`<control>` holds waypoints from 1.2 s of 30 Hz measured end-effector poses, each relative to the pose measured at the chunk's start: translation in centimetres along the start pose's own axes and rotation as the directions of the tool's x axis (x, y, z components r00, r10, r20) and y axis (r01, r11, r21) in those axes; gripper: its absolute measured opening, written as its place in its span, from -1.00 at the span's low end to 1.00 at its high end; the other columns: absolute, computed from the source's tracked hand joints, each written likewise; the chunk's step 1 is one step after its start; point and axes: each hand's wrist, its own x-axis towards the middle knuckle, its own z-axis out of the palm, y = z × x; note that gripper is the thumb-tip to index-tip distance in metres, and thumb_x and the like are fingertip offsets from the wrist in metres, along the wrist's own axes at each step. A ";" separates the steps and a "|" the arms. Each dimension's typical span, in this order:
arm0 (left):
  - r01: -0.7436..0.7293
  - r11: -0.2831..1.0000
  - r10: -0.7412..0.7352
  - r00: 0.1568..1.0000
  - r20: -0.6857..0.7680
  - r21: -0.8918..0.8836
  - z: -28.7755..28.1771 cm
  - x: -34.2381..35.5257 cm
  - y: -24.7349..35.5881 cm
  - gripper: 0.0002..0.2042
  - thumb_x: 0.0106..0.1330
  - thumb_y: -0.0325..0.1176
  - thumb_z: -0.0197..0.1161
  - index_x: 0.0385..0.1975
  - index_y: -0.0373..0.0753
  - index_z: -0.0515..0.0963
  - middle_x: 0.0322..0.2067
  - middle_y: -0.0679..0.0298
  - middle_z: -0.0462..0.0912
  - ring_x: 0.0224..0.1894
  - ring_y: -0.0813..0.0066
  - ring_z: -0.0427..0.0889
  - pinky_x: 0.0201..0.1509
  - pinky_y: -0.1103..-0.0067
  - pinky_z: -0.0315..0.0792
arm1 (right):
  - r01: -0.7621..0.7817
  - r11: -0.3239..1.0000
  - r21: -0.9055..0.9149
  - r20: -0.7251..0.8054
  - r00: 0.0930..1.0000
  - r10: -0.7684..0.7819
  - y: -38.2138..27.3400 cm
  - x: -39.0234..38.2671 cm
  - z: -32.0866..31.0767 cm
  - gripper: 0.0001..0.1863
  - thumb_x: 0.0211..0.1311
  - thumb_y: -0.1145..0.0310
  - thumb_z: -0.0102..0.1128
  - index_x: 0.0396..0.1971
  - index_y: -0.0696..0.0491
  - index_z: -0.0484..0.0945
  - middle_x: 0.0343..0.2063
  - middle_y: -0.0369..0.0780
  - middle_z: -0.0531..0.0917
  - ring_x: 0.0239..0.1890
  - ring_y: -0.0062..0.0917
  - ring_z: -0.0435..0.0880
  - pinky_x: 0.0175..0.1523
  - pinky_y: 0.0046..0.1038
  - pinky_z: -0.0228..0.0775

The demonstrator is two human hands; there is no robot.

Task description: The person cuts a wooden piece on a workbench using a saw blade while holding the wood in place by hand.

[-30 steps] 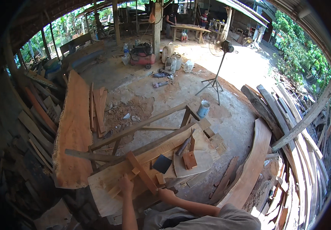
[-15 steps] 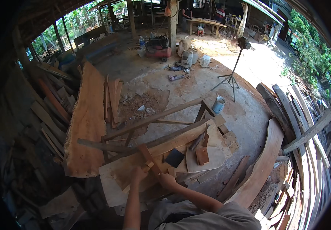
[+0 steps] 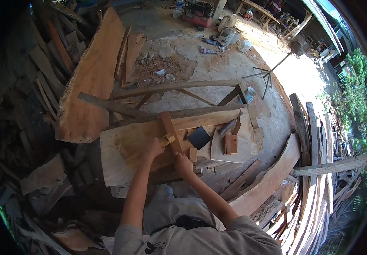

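My left hand [image 3: 152, 148] is closed on a small pale wooden block [image 3: 170, 137], which lies across a reddish-brown wooden strip [image 3: 167, 122]. My right hand [image 3: 183, 165] is closed around the near end of that strip; its fingertips are partly hidden. The strip slants over a long pale board [image 3: 117, 148] that serves as a work surface. Just right of the hands stands another small wooden block [image 3: 192, 154]. Beyond it lie a dark square sheet [image 3: 199, 138], a red-brown block with a hole [image 3: 230, 144] and a dark rounded tool [image 3: 225, 128].
A wooden frame [image 3: 170, 87] runs behind the bench. One large slab [image 3: 87, 85] leans at the left, and another [image 3: 268, 178] lies at the right near stacked planks [image 3: 313, 170]. Farther off are a fan stand [image 3: 268, 75], a metal bucket [image 3: 249, 94] and a red compressor [image 3: 198, 18].
The view has tilted down and turned, so the bench sits higher in it and more of my body shows. Both hands keep their hold on the strip and small block.
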 end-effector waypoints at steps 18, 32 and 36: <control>0.073 0.997 -0.076 0.987 0.140 0.030 -1.8 0.2 0.0 -0.67 -0.22 -0.30 0.21 -0.43 -0.38 0.48 -0.41 0.02 0.53 -0.31 0.20 0.52 -0.27 0.43 0.39 | -0.121 0.990 -0.067 0.113 0.985 0.127 1.5 -5.1 -2.8 -0.72 0.09 0.27 -0.20 -0.44 0.18 0.39 -0.52 0.06 0.51 -0.43 -0.08 0.50 -0.32 -0.13 0.30; -0.022 0.991 0.061 0.952 0.300 -0.132 -0.4 3.0 -2.4 -0.52 -0.30 -0.19 0.25 -0.43 -0.50 0.46 -0.45 -0.11 0.51 -0.34 0.14 0.52 -0.30 0.46 0.38 | -0.119 0.986 -0.118 0.124 0.983 0.134 1.3 -4.5 -1.8 -0.78 0.09 0.36 -0.22 -0.45 0.17 0.38 -0.59 0.02 0.52 -0.43 -0.13 0.53 -0.32 -0.18 0.35; -0.030 0.988 0.076 0.950 0.302 -0.154 0.3 2.9 -2.8 -0.56 -0.29 -0.20 0.25 -0.49 -0.51 0.47 -0.53 -0.05 0.53 -0.42 0.18 0.54 -0.35 0.47 0.37 | -0.058 0.992 -0.113 0.079 0.995 0.068 -0.7 0.4 -0.3 -0.75 0.12 0.30 -0.22 -0.48 0.16 0.39 -0.58 0.02 0.52 -0.43 -0.14 0.53 -0.34 -0.21 0.37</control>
